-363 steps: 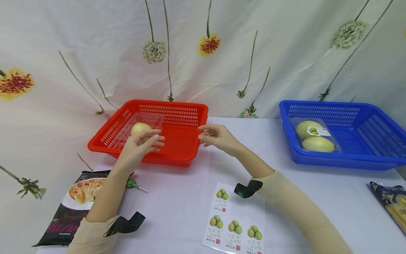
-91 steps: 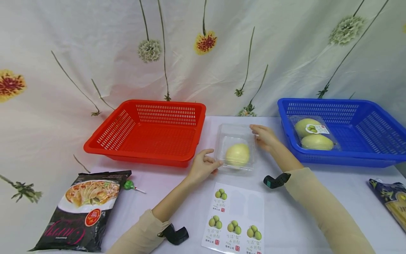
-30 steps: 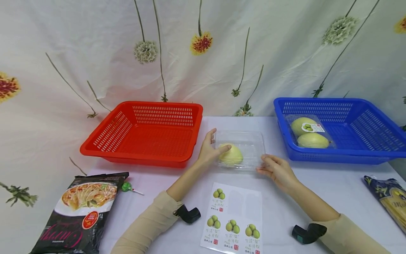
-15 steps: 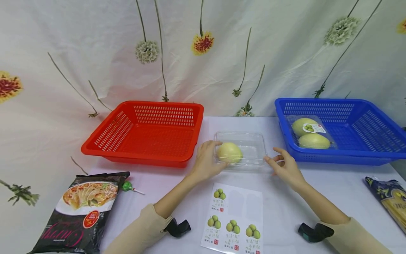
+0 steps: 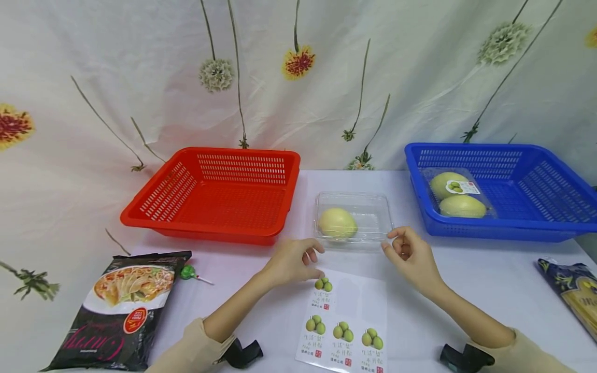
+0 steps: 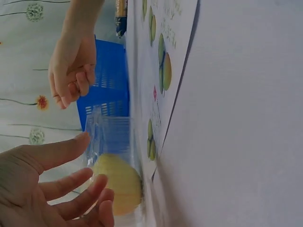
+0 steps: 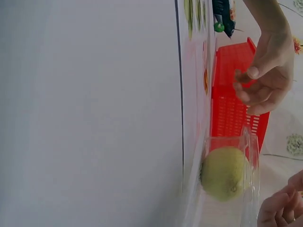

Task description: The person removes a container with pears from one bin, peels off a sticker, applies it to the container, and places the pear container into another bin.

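Both half-parted, left grip [image 5: 290, 261] near stickers [image 5: 343, 332], right grip [image 5: 415, 263] beside box [image 5: 371, 217]

Two hands [image 5: 293, 260], two black wrist cameras [image 5: 468, 358], two plastic baskets [image 5: 210, 233], two clear clamshell boxes [image 5: 370, 212], three yellow-green fruits [image 5: 338, 223] (one in one box, two in the other), one sticker sheet [image 5: 353, 295] bearing four printed stickers [image 5: 343, 332], one label [image 5: 463, 187] on a box, two food packets [image 5: 116, 311], one lollipop [image 5: 188, 272].

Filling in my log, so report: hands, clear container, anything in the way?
Left hand empty, by sticker sheet. Right hand empty, at near right corner of clear container, contact unclear. One yellow fruit inside. Nothing seen on top.
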The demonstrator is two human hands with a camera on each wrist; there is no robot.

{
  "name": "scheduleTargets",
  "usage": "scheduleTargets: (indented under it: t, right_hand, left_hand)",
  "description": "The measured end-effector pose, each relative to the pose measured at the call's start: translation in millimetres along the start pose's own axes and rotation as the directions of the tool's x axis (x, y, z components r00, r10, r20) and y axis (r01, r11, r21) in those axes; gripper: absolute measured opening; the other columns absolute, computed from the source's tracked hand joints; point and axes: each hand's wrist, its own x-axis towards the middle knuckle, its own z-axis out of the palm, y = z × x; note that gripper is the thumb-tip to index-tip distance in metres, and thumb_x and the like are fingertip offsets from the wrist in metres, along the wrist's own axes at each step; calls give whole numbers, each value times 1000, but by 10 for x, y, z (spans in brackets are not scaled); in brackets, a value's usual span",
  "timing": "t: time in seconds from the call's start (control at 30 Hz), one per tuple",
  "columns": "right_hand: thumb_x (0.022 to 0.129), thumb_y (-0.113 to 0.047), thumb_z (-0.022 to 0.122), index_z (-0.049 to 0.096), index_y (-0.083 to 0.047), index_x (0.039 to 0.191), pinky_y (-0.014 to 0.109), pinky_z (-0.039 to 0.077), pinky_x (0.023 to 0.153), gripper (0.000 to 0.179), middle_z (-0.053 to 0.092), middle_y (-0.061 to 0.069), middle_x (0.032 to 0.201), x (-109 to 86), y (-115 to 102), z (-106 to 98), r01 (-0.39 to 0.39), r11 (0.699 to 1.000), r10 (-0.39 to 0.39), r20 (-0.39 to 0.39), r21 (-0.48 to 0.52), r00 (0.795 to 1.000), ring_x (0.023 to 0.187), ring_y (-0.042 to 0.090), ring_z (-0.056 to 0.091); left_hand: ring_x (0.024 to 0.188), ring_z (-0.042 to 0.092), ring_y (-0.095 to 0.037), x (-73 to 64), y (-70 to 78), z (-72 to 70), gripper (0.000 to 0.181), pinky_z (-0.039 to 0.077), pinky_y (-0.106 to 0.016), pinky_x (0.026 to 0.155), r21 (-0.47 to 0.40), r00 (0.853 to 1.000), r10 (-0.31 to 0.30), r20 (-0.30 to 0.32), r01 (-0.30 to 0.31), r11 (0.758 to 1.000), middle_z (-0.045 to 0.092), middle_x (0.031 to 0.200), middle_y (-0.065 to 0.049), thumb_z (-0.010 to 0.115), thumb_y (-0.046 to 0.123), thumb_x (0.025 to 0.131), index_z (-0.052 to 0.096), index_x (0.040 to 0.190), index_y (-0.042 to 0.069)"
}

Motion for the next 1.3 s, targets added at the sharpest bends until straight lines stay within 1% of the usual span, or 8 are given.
scheduleTargets:
  t: [0.07, 0.13, 0.3, 0.4, 0.67, 0.93, 1.2, 1.3]
  right_hand:
    - [80, 8, 64, 58, 2, 93, 17, 38, 44, 16, 47, -4, 64, -23, -23, 39, 30, 998, -36, 124, 51, 992, 52, 0, 42]
    - [81, 6, 64, 59, 2, 95, 19, 41, 45, 14, 50, -5, 66, -37, -39, 75, 23, 995, -49, 279, 97, 959, 54, 0, 46]
    - [85, -6, 65, 60, 3, 102, 21, 48, 54, 20, 57, -3, 76, -20, -67, 187, -25, 991, -58, 602, 129, 796, 66, 1, 53]
    - [85, -10, 67, 61, 2, 105, 22, 50, 58, 25, 59, 0, 83, 4, -87, 279, -14, 995, -59, 675, 102, 736, 70, 2, 54]
    - [81, -10, 71, 60, 3, 108, 22, 51, 64, 32, 60, 7, 92, 57, -108, 521, 61, 996, -89, 723, 65, 685, 74, 11, 57]
    - [78, -12, 74, 61, 1, 109, 18, 45, 66, 36, 59, 5, 92, 123, -175, 645, 155, 987, -79, 755, -31, 651, 69, 5, 50]
    - [76, -12, 75, 60, 4, 115, 17, 40, 57, 45, 52, 2, 89, 176, -215, 724, 145, 981, 12, 790, -127, 612, 60, 1, 42]
    - [75, -11, 76, 59, 4, 116, 17, 40, 56, 47, 50, 3, 90, 171, -224, 732, 136, 981, 25, 792, -136, 610, 59, 0, 41]
  left_hand:
    - [72, 54, -15, -15, -21, 18, 39, 45, -26, 66, 5, 996, -14, 91, 14, 1000, 64, 82, -5, 81, 11, 69, 65, 104, 3]
    - [77, 54, -18, -24, -40, 36, 43, 44, -30, 70, 16, 989, -43, 145, 41, 999, 63, 86, -6, 81, 12, 69, 64, 108, 4]
    - [84, 52, -20, -26, -80, 66, 55, 44, -36, 76, 71, 972, -124, 197, 112, 991, 59, 91, -7, 83, 16, 65, 61, 114, 3]
    - [84, 52, -19, -26, -114, 75, 61, 44, -35, 75, 103, 963, -145, 227, 124, 987, 57, 91, -6, 86, 18, 62, 60, 115, 3]
    - [81, 48, -16, 2, -221, 106, 65, 41, -31, 71, 127, 956, -126, 264, 95, 987, 53, 85, -3, 90, 22, 57, 59, 112, 7]
    - [80, 50, -16, 30, -205, 131, 57, 42, -31, 69, 151, 953, -133, 270, 94, 984, 54, 85, -2, 90, 19, 56, 59, 104, 8]
    - [78, 48, -16, 36, -194, 129, 52, 41, -30, 68, 158, 949, -153, 277, 112, 981, 51, 84, -1, 90, 18, 57, 58, 98, 10]
    - [78, 47, -16, 44, -197, 135, 53, 41, -29, 68, 152, 948, -150, 283, 110, 982, 51, 83, -1, 90, 17, 57, 56, 97, 10]
